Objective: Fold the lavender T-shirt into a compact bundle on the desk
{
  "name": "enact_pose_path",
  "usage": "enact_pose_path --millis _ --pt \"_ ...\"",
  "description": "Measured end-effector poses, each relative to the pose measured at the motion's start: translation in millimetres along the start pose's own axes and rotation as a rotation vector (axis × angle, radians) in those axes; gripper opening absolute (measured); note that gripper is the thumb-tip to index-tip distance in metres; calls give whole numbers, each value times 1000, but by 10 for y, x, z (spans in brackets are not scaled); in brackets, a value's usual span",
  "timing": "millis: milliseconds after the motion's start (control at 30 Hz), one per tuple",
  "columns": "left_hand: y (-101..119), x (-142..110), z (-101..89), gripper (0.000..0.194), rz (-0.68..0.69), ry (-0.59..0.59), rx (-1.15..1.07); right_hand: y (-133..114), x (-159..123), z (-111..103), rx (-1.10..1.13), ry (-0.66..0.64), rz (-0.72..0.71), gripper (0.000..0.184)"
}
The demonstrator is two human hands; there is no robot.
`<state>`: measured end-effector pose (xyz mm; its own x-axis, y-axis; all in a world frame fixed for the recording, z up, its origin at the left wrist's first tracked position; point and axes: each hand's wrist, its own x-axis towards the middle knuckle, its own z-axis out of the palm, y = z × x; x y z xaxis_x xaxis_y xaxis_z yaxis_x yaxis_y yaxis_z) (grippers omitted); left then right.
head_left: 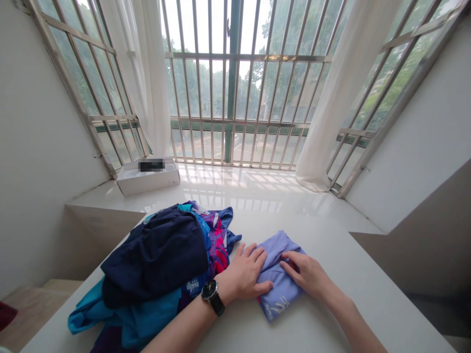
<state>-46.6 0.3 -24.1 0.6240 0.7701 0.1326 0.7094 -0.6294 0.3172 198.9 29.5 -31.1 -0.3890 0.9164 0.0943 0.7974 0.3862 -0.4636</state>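
Observation:
A folded lavender garment point(281, 294) with white print near its front corner lies on the white tabletop. My left hand point(248, 269), wearing a black-strapped watch point(210, 290) on its wrist, rests palm down along the garment's left edge with fingers spread. On the other side, my right hand point(305, 274) has its fingers bent, thumb and index fingertips close together at a fold in the middle of the cloth. Just left of my left hand is a loose heap of clothes, with a navy garment point(158, 250) on top, a teal one point(147, 314) beneath and a pink-and-purple patterned one point(220, 245).
The white table point(331, 255) meets a glossy window sill point(228, 184). A white open box point(149, 180) with a blurred dark item stands on the sill at left. White curtains point(320, 142) hang before barred windows. Walls flank both sides.

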Motion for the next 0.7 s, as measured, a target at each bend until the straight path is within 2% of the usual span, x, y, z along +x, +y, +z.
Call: enact_pose_path --millis 700 --pt "-22 10 35 73 8 16 -3 9 -7 5 2 -7 -9 31"
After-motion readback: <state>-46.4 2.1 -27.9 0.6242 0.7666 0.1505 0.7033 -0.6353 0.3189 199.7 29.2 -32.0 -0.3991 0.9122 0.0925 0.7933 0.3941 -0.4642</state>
